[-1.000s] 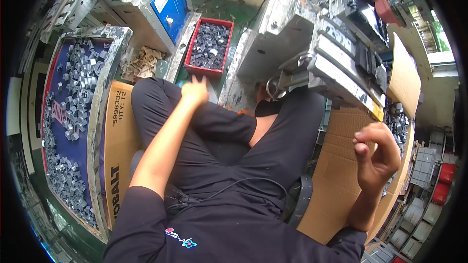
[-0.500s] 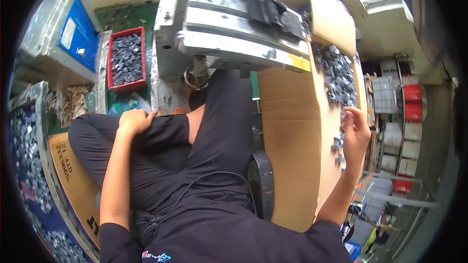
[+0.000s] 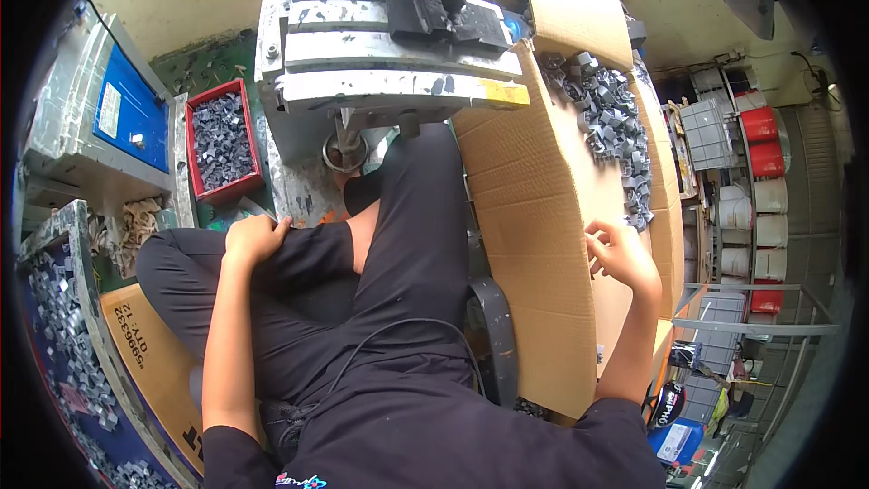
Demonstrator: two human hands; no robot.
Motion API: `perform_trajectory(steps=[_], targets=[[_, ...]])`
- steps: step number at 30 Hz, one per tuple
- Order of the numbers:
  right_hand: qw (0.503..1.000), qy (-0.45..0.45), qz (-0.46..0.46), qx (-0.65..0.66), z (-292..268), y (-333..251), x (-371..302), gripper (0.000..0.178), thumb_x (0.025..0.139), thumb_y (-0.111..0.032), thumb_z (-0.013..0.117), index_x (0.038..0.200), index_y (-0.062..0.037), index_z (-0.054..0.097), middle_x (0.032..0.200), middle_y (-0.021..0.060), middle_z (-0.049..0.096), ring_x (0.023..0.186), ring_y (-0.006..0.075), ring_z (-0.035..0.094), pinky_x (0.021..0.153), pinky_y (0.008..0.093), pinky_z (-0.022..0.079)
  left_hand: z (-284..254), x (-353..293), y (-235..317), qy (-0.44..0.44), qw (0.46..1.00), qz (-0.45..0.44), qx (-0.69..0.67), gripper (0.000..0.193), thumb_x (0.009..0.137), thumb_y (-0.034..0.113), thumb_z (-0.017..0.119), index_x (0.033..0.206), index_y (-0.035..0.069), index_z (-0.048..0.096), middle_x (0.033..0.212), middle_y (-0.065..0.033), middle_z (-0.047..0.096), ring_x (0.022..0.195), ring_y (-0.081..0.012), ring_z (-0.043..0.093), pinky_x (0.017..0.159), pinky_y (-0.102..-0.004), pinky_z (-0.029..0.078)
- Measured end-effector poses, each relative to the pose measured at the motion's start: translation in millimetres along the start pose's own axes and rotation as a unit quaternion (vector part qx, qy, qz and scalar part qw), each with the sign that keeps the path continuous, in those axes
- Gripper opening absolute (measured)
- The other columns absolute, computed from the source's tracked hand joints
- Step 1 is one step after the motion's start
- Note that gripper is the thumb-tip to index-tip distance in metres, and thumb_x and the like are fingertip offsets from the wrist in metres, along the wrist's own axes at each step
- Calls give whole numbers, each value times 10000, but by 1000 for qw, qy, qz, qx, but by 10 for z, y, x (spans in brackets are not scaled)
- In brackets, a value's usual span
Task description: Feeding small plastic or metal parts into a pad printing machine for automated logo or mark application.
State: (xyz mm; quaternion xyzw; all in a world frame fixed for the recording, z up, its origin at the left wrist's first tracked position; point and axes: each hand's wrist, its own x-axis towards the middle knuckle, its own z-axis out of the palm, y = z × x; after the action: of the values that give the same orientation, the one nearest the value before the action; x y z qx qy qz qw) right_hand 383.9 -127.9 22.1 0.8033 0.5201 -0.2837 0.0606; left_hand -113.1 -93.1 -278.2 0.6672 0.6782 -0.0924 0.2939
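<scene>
My right hand [image 3: 623,254] hovers over the near part of a tall open cardboard box [image 3: 520,244]. Its fingers are loosely bent and apart, with nothing seen in them. Small grey and black plastic pieces [image 3: 605,109] lie heaped inside the box, just beyond the fingertips. A blurred streak crosses the box beside the heap; what it is I cannot make out. On my bent left knee rests my left hand [image 3: 256,240], thumb out and fingers draped over the black cloth, partly hidden. It holds nothing that I can see.
Ahead stands a machine with a slotted metal bed [image 3: 362,50] carrying a black block [image 3: 448,18]. A red crate [image 3: 255,183] of small grey pieces sits left of it, near a blue-fronted cabinet [image 3: 134,109]. More pieces [image 3: 77,344] fill a blue-lined bin at far left. Shelves with containers [image 3: 759,127] line the right.
My right hand has drawn back and left from the heap, its fingers now bent toward the box's left wall. The view has shifted a little. My left hand stays on the knee.
</scene>
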Motion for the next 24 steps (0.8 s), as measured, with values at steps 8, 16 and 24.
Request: perform_trajectory(steps=[8, 16, 24], targets=[[987, 23, -96, 124, 53, 105, 75, 166, 953, -49, 714, 1096, 34, 694, 858, 107, 748, 736, 135, 743, 635, 290, 627, -58, 19, 58, 4, 999, 12, -47, 525, 1016, 519, 535, 1054, 76, 814, 1003, -235, 765, 979, -414, 737, 904, -504, 571], [966, 108, -131, 193, 5, 76, 225, 325, 1012, 49, 599, 1334, 11, 631, 1028, 71, 663, 899, 151, 752, 774, 282, 655, -78, 4, -96, 115, 894, 79, -426, 355, 1080, 321, 575, 1184, 28, 746, 1018, -145, 793, 938, -239, 769, 831, -362, 578], [832, 121, -293, 455, -22, -283, 228, 419, 1074, -154, 617, 1459, -6, 545, 1293, 155, 655, 1182, 247, 684, 1063, 424, 559, -1153, -566, 517, 309, 672, 129, -661, 299, 1120, 230, 532, 1306, 53, 683, 1108, -55, 752, 932, -72, 645, 787, -221, 488]])
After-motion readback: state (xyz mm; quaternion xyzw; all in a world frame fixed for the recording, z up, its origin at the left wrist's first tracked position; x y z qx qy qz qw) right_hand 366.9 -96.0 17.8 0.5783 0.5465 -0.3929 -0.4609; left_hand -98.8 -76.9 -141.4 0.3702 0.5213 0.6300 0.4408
